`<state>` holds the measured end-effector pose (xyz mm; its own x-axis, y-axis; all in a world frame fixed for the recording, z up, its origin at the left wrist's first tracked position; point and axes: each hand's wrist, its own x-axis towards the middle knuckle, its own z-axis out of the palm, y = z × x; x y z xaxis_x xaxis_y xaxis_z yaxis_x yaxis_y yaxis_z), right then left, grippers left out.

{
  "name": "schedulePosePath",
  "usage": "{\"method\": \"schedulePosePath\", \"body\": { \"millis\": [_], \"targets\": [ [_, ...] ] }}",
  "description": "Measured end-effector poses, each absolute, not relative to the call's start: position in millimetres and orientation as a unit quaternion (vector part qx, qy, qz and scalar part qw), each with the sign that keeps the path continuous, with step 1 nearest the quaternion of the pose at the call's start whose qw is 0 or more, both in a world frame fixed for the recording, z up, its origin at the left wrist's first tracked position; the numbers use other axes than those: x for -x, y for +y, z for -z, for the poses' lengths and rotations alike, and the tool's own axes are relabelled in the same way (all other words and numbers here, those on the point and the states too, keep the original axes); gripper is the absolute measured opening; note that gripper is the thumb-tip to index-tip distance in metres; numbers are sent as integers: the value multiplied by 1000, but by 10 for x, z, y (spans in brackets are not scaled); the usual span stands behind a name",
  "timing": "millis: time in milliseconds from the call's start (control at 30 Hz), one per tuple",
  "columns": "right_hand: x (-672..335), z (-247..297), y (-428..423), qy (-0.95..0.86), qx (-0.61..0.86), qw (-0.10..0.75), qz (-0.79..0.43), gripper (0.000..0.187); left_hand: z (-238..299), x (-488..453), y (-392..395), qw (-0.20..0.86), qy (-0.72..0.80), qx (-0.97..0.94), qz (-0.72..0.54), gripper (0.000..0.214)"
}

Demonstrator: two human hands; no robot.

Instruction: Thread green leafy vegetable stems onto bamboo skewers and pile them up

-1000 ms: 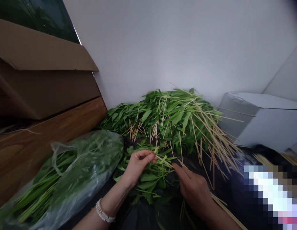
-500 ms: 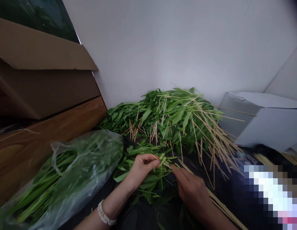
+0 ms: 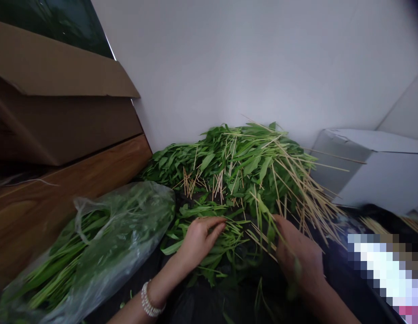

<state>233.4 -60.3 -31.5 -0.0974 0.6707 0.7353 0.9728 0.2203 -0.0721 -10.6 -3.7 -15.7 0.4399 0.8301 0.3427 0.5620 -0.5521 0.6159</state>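
Note:
My right hand (image 3: pixel 298 252) is closed around a thin wooden skewer with long green leafy stems (image 3: pixel 262 208) on it, the leaves hanging past the fingers. My left hand (image 3: pixel 201 236), with a white beaded bracelet (image 3: pixel 149 300) at the wrist, hovers at a loose heap of leafy greens (image 3: pixel 210 261). Its thumb and fingers are stretched out with a small gap, and I see nothing held between them. Several loose skewers (image 3: pixel 262 243) lie beside my right hand. Behind both hands is a large pile of skewered greens (image 3: pixel 235 157), its bare sticks pointing right and forward.
A clear plastic bag of greens (image 3: pixel 128 238) lies at the left. An open cardboard box (image 3: pixel 67 121) rests on a wooden surface (image 3: pixel 121 155) behind it. At the right stands a white box (image 3: pixel 391 175). Black sheeting (image 3: pixel 195 306) lies under the work, and a white wall (image 3: pixel 229 63) is behind.
My right hand has moved right and lifted slightly, carrying the skewered greens away from my left hand. My left hand has let go of the stems and stayed nearly in place.

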Motion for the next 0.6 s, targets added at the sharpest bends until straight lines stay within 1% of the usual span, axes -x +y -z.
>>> {"method": "schedulePosePath", "body": {
  "millis": [100,200,267,333,400,500,600],
  "targets": [
    [-2331,245,-639,-695,621,314,181,32,166,99,-37,167,424,-843,-285,24],
    [-2254,133,-684,-682,645,313,148,33,171,89,-54,118,413,-875,-224,25],
    [-2217,90,-689,-686,631,328,153,33,191,86,-68,95,400,-893,-181,35],
    [-2219,104,-667,-701,601,344,170,32,225,88,-78,79,386,-908,-140,51],
    [-2253,170,-636,-717,572,352,188,32,260,92,-81,69,378,-917,-108,57],
    [-2297,287,-613,-716,563,355,208,32,276,90,-79,71,384,-915,-98,48],
    [-2291,337,-621,-712,566,357,212,33,247,79,-74,79,390,-908,-130,37]
  ]
}}
